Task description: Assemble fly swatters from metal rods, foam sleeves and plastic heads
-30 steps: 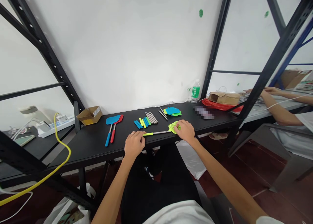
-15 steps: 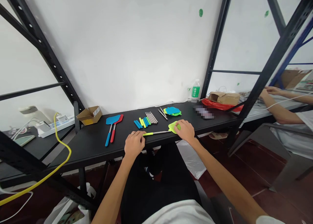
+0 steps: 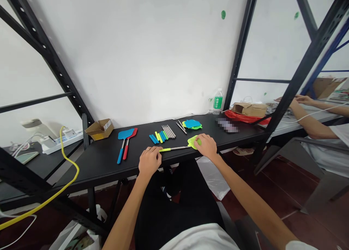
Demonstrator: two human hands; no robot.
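In the head view, holds the yellow-green swatter [image 3: 178, 148] almost level near the front edge of the desk [image 3: 103, 157], just below centre, with the left hand [image 3: 149, 161] closed around the handle end and the right hand [image 3: 206, 146] bent over the mesh head, thumb and fingertips against it. Probably supports both ends to stop any roll or tilt. Cannot tell how tightly. Looks sorted by kind at mid-frame, likely for easy reach: has coloured handles [image 3: 160, 138] in a row, then slim metal rods [image 3: 169, 130], then flat loose heads [image 3: 192, 124] piled blue over green. Sets a blue swatter [image 3: 125, 133] and a red swatter [image 3: 130, 136] apart at centre left, heads overlapping, handles toward the near edge, perhaps to avoid mixing with loose parts. Shows a matte black desktop against a pale wall [image 3: 149, 61], with an open carton [image 3: 99, 129] at left and a bottle [image 3: 217, 101] right of centre. Includes a yellow cable [image 3: 78, 168] at lower left, another person's forearm [image 3: 307, 119] at right, and dark red floor tiles [image 3: 275, 162] at lower right.
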